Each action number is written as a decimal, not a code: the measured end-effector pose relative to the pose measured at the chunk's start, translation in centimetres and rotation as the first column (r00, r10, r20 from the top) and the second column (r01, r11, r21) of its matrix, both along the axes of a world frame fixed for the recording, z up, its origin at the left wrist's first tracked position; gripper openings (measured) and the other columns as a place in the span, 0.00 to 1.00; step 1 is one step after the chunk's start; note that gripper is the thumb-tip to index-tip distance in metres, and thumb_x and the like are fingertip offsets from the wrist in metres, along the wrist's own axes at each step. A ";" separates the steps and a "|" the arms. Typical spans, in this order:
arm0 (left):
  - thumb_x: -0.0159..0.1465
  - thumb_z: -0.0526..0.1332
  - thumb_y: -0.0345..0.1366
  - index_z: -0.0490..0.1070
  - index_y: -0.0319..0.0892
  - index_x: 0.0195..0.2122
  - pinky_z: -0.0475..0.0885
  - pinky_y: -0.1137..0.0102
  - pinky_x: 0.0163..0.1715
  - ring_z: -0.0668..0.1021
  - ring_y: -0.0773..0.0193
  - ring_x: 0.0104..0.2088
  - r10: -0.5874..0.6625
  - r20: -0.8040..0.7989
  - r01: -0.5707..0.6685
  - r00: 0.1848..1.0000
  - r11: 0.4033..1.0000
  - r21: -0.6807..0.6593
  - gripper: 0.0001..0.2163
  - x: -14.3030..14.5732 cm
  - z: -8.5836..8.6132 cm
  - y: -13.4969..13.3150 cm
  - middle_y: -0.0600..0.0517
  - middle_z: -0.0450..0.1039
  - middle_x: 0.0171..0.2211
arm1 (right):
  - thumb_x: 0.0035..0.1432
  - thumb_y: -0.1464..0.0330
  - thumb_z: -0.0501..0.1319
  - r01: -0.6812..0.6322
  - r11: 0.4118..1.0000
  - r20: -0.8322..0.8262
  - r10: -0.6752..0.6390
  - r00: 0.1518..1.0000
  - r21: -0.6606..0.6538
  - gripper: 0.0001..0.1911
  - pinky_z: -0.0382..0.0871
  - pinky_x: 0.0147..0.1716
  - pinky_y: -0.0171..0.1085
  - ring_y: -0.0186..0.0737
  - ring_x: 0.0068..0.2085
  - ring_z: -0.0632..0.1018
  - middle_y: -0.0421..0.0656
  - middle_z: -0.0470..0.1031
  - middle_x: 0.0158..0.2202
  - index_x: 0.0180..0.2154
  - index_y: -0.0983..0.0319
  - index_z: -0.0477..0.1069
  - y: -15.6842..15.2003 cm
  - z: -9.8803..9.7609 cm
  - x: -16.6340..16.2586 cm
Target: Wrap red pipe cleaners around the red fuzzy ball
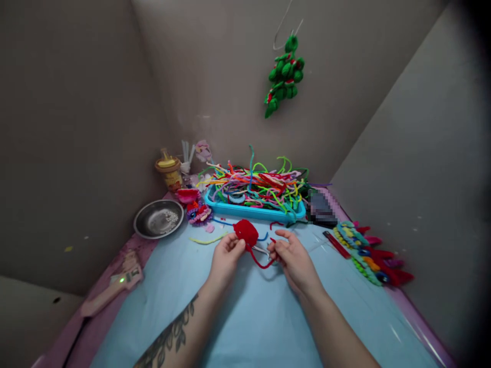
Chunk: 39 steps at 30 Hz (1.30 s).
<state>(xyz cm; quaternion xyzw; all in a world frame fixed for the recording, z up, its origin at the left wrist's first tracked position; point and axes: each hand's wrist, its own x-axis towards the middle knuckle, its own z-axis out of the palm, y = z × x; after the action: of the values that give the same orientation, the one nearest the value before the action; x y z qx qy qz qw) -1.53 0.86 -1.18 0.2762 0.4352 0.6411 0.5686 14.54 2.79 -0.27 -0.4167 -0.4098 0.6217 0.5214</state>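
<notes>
Red pipe-cleaner ball (pixel 246 231), blue tray (pixel 230 208) (many-coloured pipe cleaners (pixel 257 185)), light-blue table cover (pixel 245 317), seemingly silver bowl (pixel 158 219).

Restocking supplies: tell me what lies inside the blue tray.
The blue tray holds a heaped tangle of pipe cleaners in green, red, orange, yellow, pink and blue, some spilling over its rim. The pile covers the tray's floor, so anything beneath it cannot be seen.
</notes>
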 end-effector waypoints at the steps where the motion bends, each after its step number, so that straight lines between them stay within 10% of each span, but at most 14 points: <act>1: 0.49 0.68 0.35 0.74 0.37 0.33 0.68 0.73 0.35 0.76 0.66 0.30 0.007 -0.013 -0.007 1.000 1.000 0.003 0.11 0.1 -0.2 0.0 0.48 0.77 0.31 | 0.46 0.59 0.65 0.026 0.999 0.017 -0.027 1.000 0.017 0.22 0.61 0.24 0.32 0.33 0.22 0.71 0.38 0.75 0.24 0.39 0.59 0.59 0.0 -0.1 -0.1; 10: 0.51 0.68 0.35 0.73 0.37 0.33 0.68 0.70 0.38 0.76 0.64 0.33 -0.008 0.036 0.007 0.999 0.999 0.036 0.10 0.4 -0.2 -0.1 0.47 0.77 0.32 | 0.52 0.62 0.59 -0.104 0.987 0.255 0.069 0.965 0.126 0.09 0.66 0.28 0.35 0.38 0.29 0.75 0.41 0.74 0.26 0.32 0.60 0.66 -0.8 -0.9 -1.2; 16: 0.49 0.69 0.35 0.73 0.38 0.33 0.67 0.70 0.40 0.76 0.63 0.34 -0.008 0.123 0.007 0.992 1.000 0.012 0.11 1.4 -0.3 -0.4 0.47 0.77 0.33 | 0.52 0.65 0.57 0.035 0.951 0.433 -0.172 0.885 0.307 0.06 0.65 0.31 0.35 0.40 0.33 0.71 0.43 0.70 0.30 0.26 0.60 0.68 -1.5 -1.5 -2.4; 31: 0.49 0.68 0.36 0.74 0.38 0.36 0.67 0.69 0.42 0.76 0.61 0.37 0.042 -0.027 -0.041 0.999 0.998 0.039 0.13 2.1 -0.5 -0.5 0.45 0.77 0.37 | 0.44 0.60 0.63 0.168 0.983 0.140 -0.157 0.978 -0.068 0.12 0.55 0.18 0.30 0.31 0.19 0.63 0.36 0.66 0.18 0.26 0.62 0.68 -1.3 -2.8 -4.1; 39: 0.50 0.68 0.33 0.74 0.39 0.39 0.67 0.68 0.46 0.77 0.60 0.41 -0.046 0.035 0.044 0.998 0.997 0.061 0.14 2.1 -0.4 -0.8 0.45 0.77 0.40 | 0.45 0.64 0.61 0.147 0.989 0.157 -0.141 0.977 -0.024 0.08 0.57 0.20 0.31 0.33 0.21 0.66 0.36 0.68 0.20 0.25 0.62 0.68 -1.7 -1.9 -4.0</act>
<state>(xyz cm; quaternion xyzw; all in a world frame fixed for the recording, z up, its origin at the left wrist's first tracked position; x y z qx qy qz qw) 0.57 0.09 -1.58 0.2910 0.3990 0.6458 0.5823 10.55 1.08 -2.14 -0.5014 -0.4070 0.5551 0.5242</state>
